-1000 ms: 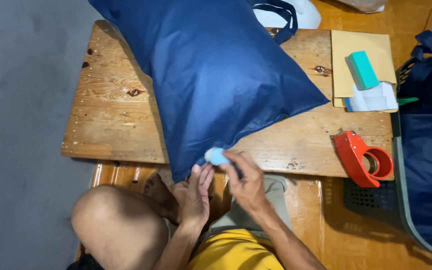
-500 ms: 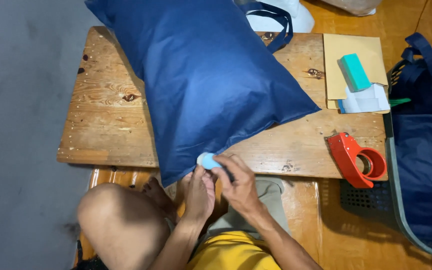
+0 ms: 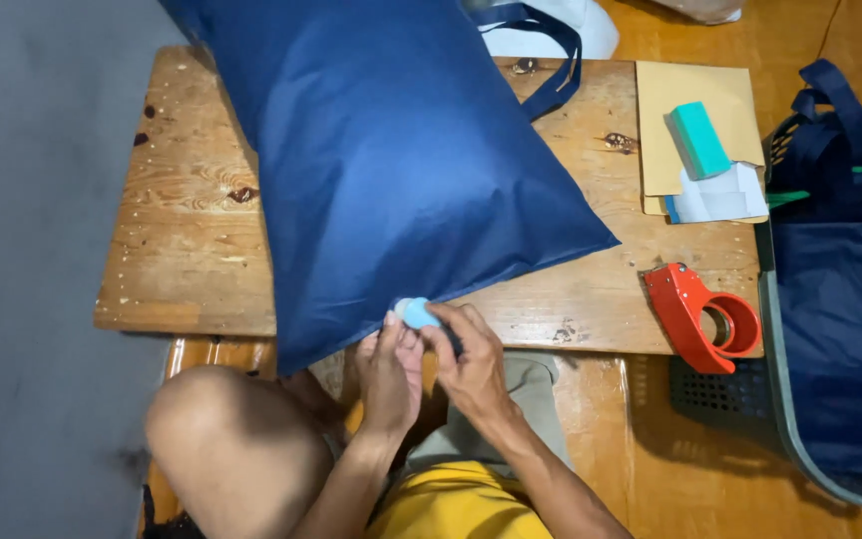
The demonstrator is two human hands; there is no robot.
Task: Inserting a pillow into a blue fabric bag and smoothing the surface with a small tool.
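Note:
A big dark blue fabric bag (image 3: 391, 160) lies across the low wooden table (image 3: 182, 250), its lower corner hanging over the near edge. My right hand (image 3: 466, 359) grips a small light blue rounded object (image 3: 415, 312) pressed against the bag's near edge. My left hand (image 3: 389, 371) is raised beside it, fingertips touching the same blue object and the bag's hem. Whether the left fingers pinch the fabric I cannot tell.
A red tape dispenser (image 3: 702, 316) lies at the table's right front. A brown envelope (image 3: 688, 120) with a teal block (image 3: 698, 140) and white papers (image 3: 720, 195) sits at the back right. A basket with blue bags (image 3: 840, 299) stands to the right. My bare knee (image 3: 221, 439) is below.
Both hands have crept up and left to the bag's edge, closing together on the light blue object. The view has shifted slightly, with the table sliding left in frame.

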